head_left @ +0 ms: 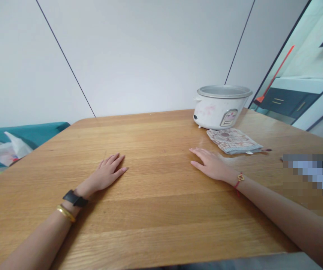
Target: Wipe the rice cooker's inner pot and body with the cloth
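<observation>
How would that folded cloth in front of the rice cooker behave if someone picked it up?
The cloth would probably sag and fold, since it lies flat and looks like soft woven fabric. It is likely light, being thin beside the bulky rice cooker. Rolling seems unlikely, given how flat it sits on the wooden table.

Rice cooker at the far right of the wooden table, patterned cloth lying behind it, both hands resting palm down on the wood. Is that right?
Not quite: the head view shows the patterned cloth in front of the rice cooker, on its near side. The left hand and right hand do rest palm down on the wooden table.
</observation>
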### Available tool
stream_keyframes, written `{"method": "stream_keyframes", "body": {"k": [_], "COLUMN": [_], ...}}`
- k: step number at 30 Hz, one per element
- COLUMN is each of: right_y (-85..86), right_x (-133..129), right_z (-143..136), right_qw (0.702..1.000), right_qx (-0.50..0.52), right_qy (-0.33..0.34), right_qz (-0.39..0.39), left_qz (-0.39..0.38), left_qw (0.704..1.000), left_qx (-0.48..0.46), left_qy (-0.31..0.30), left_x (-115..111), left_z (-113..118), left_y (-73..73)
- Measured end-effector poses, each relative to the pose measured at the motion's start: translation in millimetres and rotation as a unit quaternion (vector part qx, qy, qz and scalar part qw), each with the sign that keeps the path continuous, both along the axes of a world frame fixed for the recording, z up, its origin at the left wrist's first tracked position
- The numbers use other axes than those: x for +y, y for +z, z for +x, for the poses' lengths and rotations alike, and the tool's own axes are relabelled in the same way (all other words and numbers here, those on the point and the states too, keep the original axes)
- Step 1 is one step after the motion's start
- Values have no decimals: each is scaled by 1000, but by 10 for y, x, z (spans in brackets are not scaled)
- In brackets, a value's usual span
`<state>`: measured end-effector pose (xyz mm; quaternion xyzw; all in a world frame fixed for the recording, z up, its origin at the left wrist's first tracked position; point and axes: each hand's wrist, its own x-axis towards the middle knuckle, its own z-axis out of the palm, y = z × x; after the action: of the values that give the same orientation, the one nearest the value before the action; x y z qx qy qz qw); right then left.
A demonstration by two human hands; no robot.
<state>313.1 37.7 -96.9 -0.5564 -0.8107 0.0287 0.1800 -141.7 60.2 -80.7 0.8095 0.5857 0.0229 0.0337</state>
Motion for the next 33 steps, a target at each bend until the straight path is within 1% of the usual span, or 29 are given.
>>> {"method": "stream_keyframes", "body": {"k": [6, 20, 29, 33], "right_y": [2, -3, 10, 12], "right_x": [7, 12, 8, 8], "right_z": [3, -7, -12, -11], "right_qw": [1000, 1000, 999, 999], "right_qx": [-16, -30, -31, -35], "right_qy": [13, 3, 3, 5], "right_qz": [-6, -11, -17, -12], "left_qz": [6, 23, 2, 9], "left_qw": [1000, 1000, 1000, 1000], "left_qx": [8, 5, 13, 9], "left_qy": [0, -8, 4, 4], "left_x": [2, 7, -5, -5], "left_z": [-9, -28, 3, 3], "left_y": [-3, -44, -4, -7]}}
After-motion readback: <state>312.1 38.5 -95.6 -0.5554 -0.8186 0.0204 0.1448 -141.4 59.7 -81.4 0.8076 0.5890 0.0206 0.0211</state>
